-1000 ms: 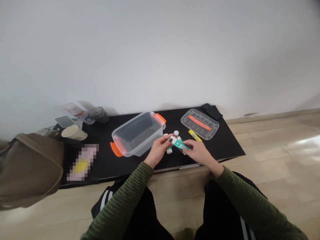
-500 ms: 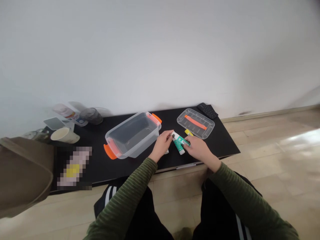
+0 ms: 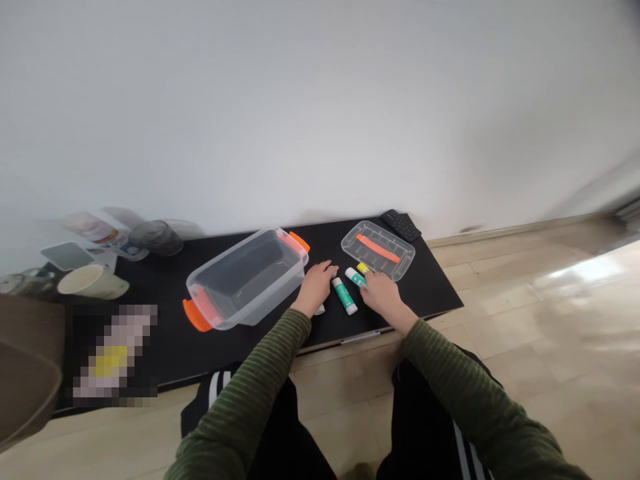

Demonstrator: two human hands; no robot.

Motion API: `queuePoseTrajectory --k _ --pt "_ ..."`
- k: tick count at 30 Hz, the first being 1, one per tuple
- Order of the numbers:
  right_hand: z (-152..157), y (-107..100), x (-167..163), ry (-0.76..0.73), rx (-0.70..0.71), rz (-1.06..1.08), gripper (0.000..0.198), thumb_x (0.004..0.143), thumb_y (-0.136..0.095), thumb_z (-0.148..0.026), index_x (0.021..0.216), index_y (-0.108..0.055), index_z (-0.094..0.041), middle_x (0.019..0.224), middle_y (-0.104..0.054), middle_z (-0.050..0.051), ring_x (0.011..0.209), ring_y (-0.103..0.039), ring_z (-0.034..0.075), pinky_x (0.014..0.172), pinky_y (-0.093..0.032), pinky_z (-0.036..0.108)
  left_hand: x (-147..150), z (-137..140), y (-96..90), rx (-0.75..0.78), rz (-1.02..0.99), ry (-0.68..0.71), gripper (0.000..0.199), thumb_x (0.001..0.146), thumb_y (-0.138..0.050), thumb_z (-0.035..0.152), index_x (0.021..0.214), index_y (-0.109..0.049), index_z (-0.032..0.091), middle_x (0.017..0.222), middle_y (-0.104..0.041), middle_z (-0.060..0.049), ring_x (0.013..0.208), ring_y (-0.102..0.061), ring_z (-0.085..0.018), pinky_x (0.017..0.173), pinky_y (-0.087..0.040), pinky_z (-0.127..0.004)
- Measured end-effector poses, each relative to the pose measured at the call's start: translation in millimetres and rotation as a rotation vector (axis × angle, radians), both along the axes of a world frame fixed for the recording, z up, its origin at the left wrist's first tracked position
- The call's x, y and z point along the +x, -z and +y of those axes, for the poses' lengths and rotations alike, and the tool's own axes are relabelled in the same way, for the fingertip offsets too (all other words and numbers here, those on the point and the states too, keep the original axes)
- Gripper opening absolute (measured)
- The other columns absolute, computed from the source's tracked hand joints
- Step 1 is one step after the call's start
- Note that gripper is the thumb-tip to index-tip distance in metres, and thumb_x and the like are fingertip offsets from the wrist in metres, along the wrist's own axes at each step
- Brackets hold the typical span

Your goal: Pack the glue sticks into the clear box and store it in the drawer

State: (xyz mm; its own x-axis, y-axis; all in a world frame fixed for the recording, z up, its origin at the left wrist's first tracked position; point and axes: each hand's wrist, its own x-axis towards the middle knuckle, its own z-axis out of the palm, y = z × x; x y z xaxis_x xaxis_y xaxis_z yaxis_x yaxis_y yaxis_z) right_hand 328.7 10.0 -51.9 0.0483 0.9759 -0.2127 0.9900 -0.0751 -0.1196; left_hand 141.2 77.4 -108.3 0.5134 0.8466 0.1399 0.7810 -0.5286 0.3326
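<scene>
Your right grip is clamping on the lower end of a slim green-and-white cylindrical tube, right of the middle of the black counter. A yellow tube is showing partly beyond that grip, by a clear plastic lid with an orange handle. Your left grip is resting by a small white cap; I cannot tell whether its fingers are closing on it. Between both, a second green-and-white tube is lying toward the near edge. A clear plastic box with orange latches is standing just left of your left grip.
</scene>
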Motion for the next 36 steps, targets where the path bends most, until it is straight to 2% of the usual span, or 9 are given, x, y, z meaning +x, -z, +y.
queuePoseTrajectory --k 3,7,11,15,18,22,26,31,36 --pt "4 5 -1 -0.015 0.020 -0.032 0.035 0.090 -0.055 -0.031 0.120 -0.058 -0.013 0.123 -0.061 0.019 0.121 -0.049 0.030 0.084 -0.048 0.035 0 -2 -5.6 -0.048 0.021 -0.032 0.046 0.086 -0.044 0.002 0.126 -0.061 0.018 0.129 -0.062 -0.012 0.116 -0.061 -0.025 0.103 -0.045 -0.039" --pt "8 9 -3 -0.001 0.011 -0.060 0.036 0.088 -0.058 -0.032 0.119 -0.060 -0.013 0.123 -0.059 0.019 0.121 -0.046 0.031 0.083 -0.049 0.037 2 -6 -13.5 -0.083 0.004 -0.106 0.042 0.088 -0.043 0.003 0.122 -0.061 0.019 0.123 -0.062 -0.011 0.108 -0.063 -0.022 0.095 -0.048 -0.035" --pt "7 4 -6 -0.011 0.060 -0.065 0.033 0.090 -0.055 -0.030 0.118 -0.059 -0.013 0.122 -0.060 0.018 0.119 -0.047 0.030 0.080 -0.050 0.035 2 -10 -22.2 -0.059 -0.083 -0.130 0.041 0.088 -0.043 0.003 0.122 -0.059 0.020 0.123 -0.061 -0.011 0.107 -0.062 -0.021 0.094 -0.049 -0.034" --pt "0 -4 -16 -0.102 0.131 -0.003 0.030 0.095 -0.051 -0.037 0.114 -0.061 -0.016 0.119 -0.062 0.014 0.118 -0.050 0.027 0.085 -0.049 0.034 -3 -18 -32.5 -0.040 -0.198 -0.121 0.038 0.088 -0.045 0.004 0.120 -0.059 0.019 0.122 -0.060 -0.010 0.107 -0.061 -0.021 0.093 -0.050 -0.033" --pt "-6 -3 -27 -0.159 0.105 0.038 0.030 0.096 -0.049 -0.040 0.109 -0.063 -0.017 0.115 -0.064 0.012 0.116 -0.053 0.025 0.089 -0.047 0.033 -9 -26 -39.3 -0.042 -0.297 -0.117 0.035 0.088 -0.047 0.006 0.117 -0.061 0.019 0.118 -0.062 -0.010 0.106 -0.062 -0.022 0.093 -0.051 -0.035" --pt "-12 6 -39 -0.172 0.048 0.039 0.032 0.093 -0.054 -0.040 0.112 -0.063 -0.016 0.116 -0.066 0.014 0.117 -0.055 0.027 0.088 -0.049 0.034 -17 -35 -41.2 -0.076 -0.473 -0.136 0.032 0.086 -0.051 0.009 0.114 -0.063 0.020 0.113 -0.065 -0.009 0.107 -0.062 -0.023 0.097 -0.050 -0.038" --pt "-12 12 -43 -0.129 -0.006 0.030 0.037 0.092 -0.055 -0.042 0.115 -0.063 -0.014 0.117 -0.067 0.016 0.112 -0.060 0.028 0.083 -0.051 0.035 -24 -38 -33.0 -0.224 -0.709 -0.237 0.033 0.084 -0.058 0.016 0.117 -0.064 0.019 0.115 -0.067 -0.010 0.101 -0.065 -0.021 0.093 -0.052 -0.039" --pt "-10 8 -41 -0.098 -0.044 0.039 0.034 0.093 -0.053 -0.043 0.111 -0.064 -0.016 0.113 -0.069 0.015 0.108 -0.064 0.027 0.081 -0.050 0.033 -27 -35 -24.0 -0.541 -1.047 -0.334 0.038 0.079 -0.072 0.033 0.112 -0.068 0.016 0.110 -0.071 -0.011 0.092 -0.067 -0.021 0.089 -0.053 -0.040" --pt "-15 -4 -39 -0.061 0.029 0.123 0.033 0.095 -0.049 -0.045 0.109 -0.062 -0.019 0.112 -0.069 0.010 0.106 -0.064 0.024 0.079 -0.048 0.030 -22 -38 -23.9 -0.741 -1.371 -0.385 0.041 0.075 -0.076 0.039 0.106 -0.068 0.014 0.107 -0.070 -0.010 0.088 -0.067 -0.017 0.094 -0.053 -0.040"
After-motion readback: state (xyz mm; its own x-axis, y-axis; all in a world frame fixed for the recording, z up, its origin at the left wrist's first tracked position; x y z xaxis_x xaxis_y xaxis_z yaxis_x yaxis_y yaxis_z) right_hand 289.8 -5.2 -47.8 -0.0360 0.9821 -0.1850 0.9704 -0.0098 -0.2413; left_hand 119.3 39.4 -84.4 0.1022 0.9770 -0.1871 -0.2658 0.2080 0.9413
